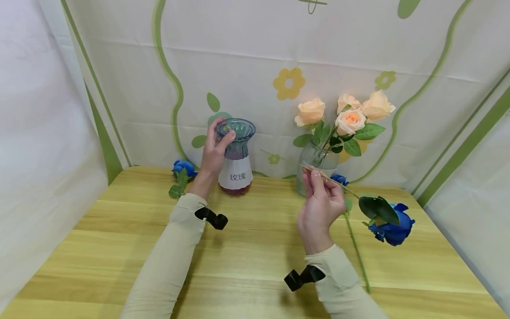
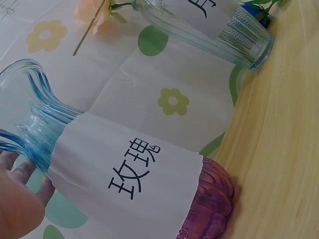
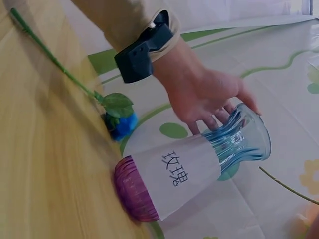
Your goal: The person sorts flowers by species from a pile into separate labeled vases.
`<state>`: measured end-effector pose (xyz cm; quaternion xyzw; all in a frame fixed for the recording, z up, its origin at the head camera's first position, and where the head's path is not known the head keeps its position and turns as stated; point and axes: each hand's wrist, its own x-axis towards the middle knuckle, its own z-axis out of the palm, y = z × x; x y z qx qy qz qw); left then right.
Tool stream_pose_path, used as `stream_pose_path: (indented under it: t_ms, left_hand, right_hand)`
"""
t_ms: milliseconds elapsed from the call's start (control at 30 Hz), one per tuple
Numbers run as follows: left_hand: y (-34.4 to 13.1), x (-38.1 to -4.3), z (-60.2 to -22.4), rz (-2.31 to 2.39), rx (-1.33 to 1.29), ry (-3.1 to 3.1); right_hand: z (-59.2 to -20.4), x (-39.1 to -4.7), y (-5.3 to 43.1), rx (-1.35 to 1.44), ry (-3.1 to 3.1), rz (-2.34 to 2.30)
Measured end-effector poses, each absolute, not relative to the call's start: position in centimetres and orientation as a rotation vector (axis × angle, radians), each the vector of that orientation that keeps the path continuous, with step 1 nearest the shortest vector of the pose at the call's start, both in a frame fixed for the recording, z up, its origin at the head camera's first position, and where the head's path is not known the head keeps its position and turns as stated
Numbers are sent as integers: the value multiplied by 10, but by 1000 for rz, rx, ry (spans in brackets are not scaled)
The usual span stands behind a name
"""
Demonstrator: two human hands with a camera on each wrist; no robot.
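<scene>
Labelled vase (image 1: 237, 154) stood upright on wooden table (image 1: 255, 252); its neck is grasped by the left hand (image 1: 215, 153), thumb at the rim. Blue rose (image 1: 394, 227) held aloft by the right hand (image 1: 322, 212), stem pinched, bloom out to the right, bare end pointed toward the vase, apart from it. Peach roses (image 1: 350, 122) held in a clear jar (image 1: 304, 177). Second blue rose (image 1: 184, 169) laid left of the vase; third blue rose (image 1: 358, 250) laid near the jar, partly hidden.
</scene>
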<state>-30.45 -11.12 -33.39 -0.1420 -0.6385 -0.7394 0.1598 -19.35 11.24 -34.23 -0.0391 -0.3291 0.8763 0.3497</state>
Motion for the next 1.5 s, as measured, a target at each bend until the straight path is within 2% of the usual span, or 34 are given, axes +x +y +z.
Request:
stream_pose_path:
  t_ms: [700, 1500]
  left_hand:
    - [-112, -306, -334, -2103, -404, -1837]
    - [-112, -306, -335, -2132, -420, -1807]
  right_hand:
    - [-317, -210, 86, -84, -840, 2301]
    - [-300, -249, 48, 24, -1193, 2171]
